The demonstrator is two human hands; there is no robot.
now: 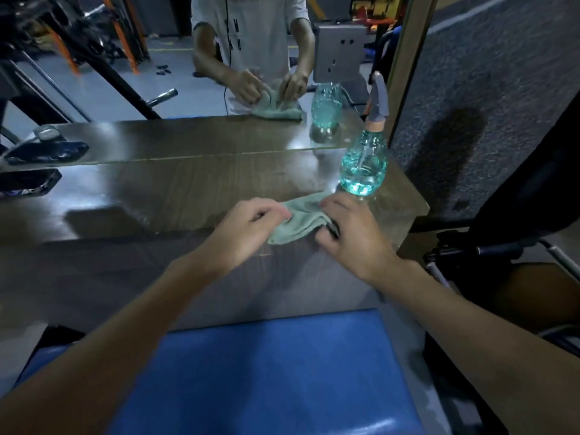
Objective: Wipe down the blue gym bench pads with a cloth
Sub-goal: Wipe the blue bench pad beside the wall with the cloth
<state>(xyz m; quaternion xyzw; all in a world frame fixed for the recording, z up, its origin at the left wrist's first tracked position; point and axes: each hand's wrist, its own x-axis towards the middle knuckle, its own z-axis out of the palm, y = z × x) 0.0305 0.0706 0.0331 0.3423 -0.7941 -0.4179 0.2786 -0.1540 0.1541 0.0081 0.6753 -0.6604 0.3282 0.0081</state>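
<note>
Green cloth [303,216], gripped between both hands [248,229]

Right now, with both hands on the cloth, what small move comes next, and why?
Probably lift the cloth off the counter and lower it onto the blue pad: left hand and right hand both grip it, and the pad lies just below them.

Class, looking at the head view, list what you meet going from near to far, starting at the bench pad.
Bench pad → cloth → spray bottle → mirror.
</note>
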